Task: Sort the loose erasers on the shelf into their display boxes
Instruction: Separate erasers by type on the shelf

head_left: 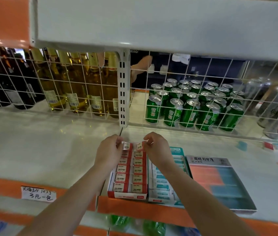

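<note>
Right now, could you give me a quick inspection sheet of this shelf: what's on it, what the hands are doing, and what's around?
Surface: pale shelf with an orange front strip.
Job's things: red eraser box, two rows nearly full; teal eraser box beside it; grey box of orange and blue erasers on the right.
Clutter: loose erasers at the far right; handwritten price tag.
Hands: left hand pinches an eraser over the red box's far end; right hand pinches another eraser.
Cables: nothing seen.
Surroundings: wire grid, bottles and green cans behind it.
</note>
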{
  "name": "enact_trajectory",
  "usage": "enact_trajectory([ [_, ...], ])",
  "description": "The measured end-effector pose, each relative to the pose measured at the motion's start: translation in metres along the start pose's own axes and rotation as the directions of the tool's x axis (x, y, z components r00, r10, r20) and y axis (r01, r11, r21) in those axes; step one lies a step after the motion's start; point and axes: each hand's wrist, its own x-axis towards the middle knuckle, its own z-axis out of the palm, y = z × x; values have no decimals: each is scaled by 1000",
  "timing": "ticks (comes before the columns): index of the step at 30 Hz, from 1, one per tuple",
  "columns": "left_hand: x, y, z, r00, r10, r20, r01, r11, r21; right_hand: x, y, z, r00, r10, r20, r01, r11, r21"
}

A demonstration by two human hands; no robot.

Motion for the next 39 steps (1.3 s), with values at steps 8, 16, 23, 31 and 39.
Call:
enact_trajectory([
  [8, 13, -5, 2, 994, 96, 44, -104, 972, 210, 10, -5, 0, 996, -64, 59, 75, 974, -213],
  [16, 8, -5, 1, 929, 276, 247, -343, 891, 296, 7, 1, -9, 943, -228, 242, 305, 882, -360],
  [23, 9, -3, 5, 880, 270, 390, -422, 821, 384, 6, 4, -3, 873, -277, 401, 449, 779, -438],
  [31, 6, 4, 4, 882, 246, 403, -373, 886, 277, 0, 13, -23, 925, -249, 286, 338, 883, -326],
  [39, -8, 57, 32, 857, 289, 426, -390, 905, 170, -12, 60, -93, 981, -121, 153, 169, 916, -364],
])
